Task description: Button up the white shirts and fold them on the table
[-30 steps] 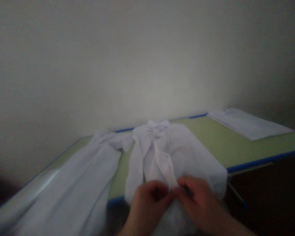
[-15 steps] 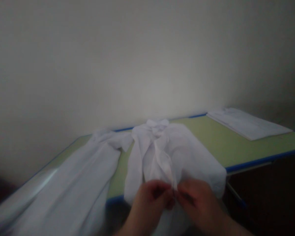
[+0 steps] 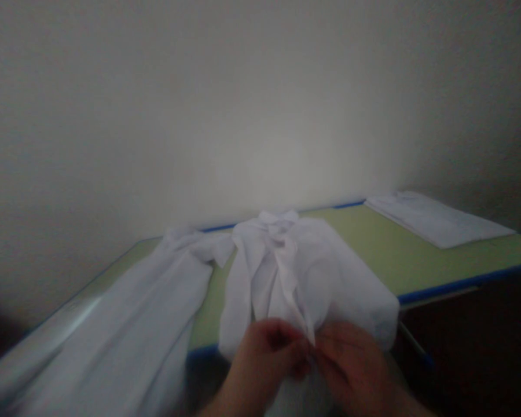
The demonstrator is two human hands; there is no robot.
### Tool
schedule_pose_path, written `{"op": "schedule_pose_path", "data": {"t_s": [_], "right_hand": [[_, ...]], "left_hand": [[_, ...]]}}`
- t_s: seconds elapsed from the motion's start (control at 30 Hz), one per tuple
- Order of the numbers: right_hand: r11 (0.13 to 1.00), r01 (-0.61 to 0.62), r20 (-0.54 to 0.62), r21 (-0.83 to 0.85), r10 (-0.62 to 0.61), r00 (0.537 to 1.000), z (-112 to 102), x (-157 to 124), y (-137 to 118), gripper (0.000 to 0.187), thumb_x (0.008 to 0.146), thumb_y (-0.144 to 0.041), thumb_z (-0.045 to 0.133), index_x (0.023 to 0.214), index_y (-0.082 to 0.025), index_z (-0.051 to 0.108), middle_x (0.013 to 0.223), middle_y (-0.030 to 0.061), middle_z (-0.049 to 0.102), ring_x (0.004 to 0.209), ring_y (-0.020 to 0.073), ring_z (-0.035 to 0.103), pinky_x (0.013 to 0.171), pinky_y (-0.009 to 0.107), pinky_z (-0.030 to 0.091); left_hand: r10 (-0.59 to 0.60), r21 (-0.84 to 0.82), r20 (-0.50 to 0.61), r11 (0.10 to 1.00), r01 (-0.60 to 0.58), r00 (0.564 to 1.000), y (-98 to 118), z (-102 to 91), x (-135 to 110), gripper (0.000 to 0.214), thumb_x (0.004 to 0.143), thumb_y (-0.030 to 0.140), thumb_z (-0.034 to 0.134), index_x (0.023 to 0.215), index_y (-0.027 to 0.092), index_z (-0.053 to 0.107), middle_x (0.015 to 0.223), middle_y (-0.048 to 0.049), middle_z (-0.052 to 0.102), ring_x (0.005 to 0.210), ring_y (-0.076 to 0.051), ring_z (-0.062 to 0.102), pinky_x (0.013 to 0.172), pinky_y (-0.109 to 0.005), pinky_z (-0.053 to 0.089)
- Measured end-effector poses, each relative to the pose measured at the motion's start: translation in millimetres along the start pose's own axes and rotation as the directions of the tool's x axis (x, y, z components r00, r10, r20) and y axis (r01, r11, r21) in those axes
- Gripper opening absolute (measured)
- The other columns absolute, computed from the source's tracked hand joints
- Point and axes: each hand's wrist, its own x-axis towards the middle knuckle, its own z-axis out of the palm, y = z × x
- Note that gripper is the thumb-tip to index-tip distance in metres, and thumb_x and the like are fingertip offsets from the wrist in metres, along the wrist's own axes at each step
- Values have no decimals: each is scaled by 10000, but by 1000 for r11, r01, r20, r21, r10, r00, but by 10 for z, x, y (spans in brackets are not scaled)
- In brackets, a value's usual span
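Observation:
A white shirt (image 3: 286, 272) lies on the green table (image 3: 386, 249), its collar toward the wall and its lower part hanging over the near edge. My left hand (image 3: 264, 359) and my right hand (image 3: 351, 365) meet at the shirt's front strip near the table's front edge. Both are closed in a pinch on the cloth, fingertips almost touching each other. The picture is dim and soft, so what lies between the fingertips besides cloth is unclear.
A second white garment (image 3: 125, 324) is spread over the table's left part. A folded white garment (image 3: 434, 220) lies at the back right. A plain wall rises right behind the table. The blue front edge (image 3: 460, 285) borders a dark floor at right.
Both hands have slid slightly lower and closer together on the shirt's front strip. The shirt's front has shifted a little with them.

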Motion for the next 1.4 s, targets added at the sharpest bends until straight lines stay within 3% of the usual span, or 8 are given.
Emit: {"op": "schedule_pose_path", "data": {"t_s": [0.07, 0.17, 0.37, 0.53, 0.8, 1.0, 1.23, 1.4], "right_hand": [[996, 89, -19, -4, -89, 996, -37, 13, -20, 180, 819, -145, 475, 916, -192, 618, 770, 52, 671, 694, 152, 615, 682, 263, 484], [989, 143, 84, 24, -145, 986, -134, 42, -36, 275, 797, -154, 471, 1036, -189, 602, 827, 76, 682, 765, 179, 628, 731, 296, 494], [995, 2, 361, 102, -39, 932, -223, 22, 22, 278, 869, -228, 365, 833, -202, 640, 721, 41, 653, 698, 141, 596, 676, 236, 440], [999, -45, 311, -25, 51, 949, -99, -74, 47, 238, 866, -227, 408, 765, -196, 622, 691, 21, 638, 620, 124, 554, 616, 240, 359], [987, -119, 241, -107, 142, 960, 47, -166, -8, 183, 833, -201, 444, 716, -186, 584, 640, 9, 612, 617, 136, 552, 586, 260, 305], [918, -381, 293, -114, 397, 870, -20, -79, -104, 122, 778, -190, 473, 699, -179, 565, 646, 4, 587, 589, 122, 517, 538, 241, 289], [875, -473, 313, -102, 480, 820, -82, -14, -162, 112, 727, -193, 495, 624, -162, 525, 569, -4, 533, 533, 102, 464, 504, 233, 262], [726, -688, 389, 11, 631, 672, -13, -22, -152, 83, 701, -152, 500, 637, -161, 553, 578, -10, 548, 561, 100, 478, 507, 205, 308]], "left_hand": [[-16, -12, 12, 1000, 16, 1000, -9, -13, 8, 245, 566, 281, 746, 630, 121, 572, 482, -21, 603, 454, -121, 554, 486, -236, 427], [-27, 3, 9, 1000, 27, 1000, -44, -37, 16, 203, 552, 245, 731, 606, 123, 578, 467, -15, 594, 443, -120, 547, 478, -235, 421], [-40, 115, 41, 993, 36, 998, -128, -31, 15, 92, 559, 183, 669, 554, 129, 595, 449, -6, 578, 434, -114, 526, 472, -232, 398], [-30, 146, 56, 989, 21, 998, -152, -23, 15, 53, 543, 112, 640, 558, 133, 593, 480, 4, 580, 477, -106, 522, 501, -221, 393], [89, 244, 53, 965, -99, 995, -220, -52, 16, 176, 680, 286, 626, 610, 132, 580, 527, -4, 546, 530, -113, 503, 531, -228, 379], [198, 425, 73, 880, -210, 978, -252, -25, -8, 180, 756, 276, 532, 639, 143, 567, 575, -6, 533, 572, -118, 493, 550, -222, 377], [332, 688, 126, 649, -323, 935, -228, -44, -69, 162, 799, 270, 487, 696, 165, 554, 685, -19, 564, 662, -132, 499, 613, -234, 384], [291, 762, 258, 525, -380, 921, -56, -125, -100, 160, 821, 248, 448, 736, 179, 564, 716, -11, 582, 683, -126, 511, 634, -231, 384]]}}
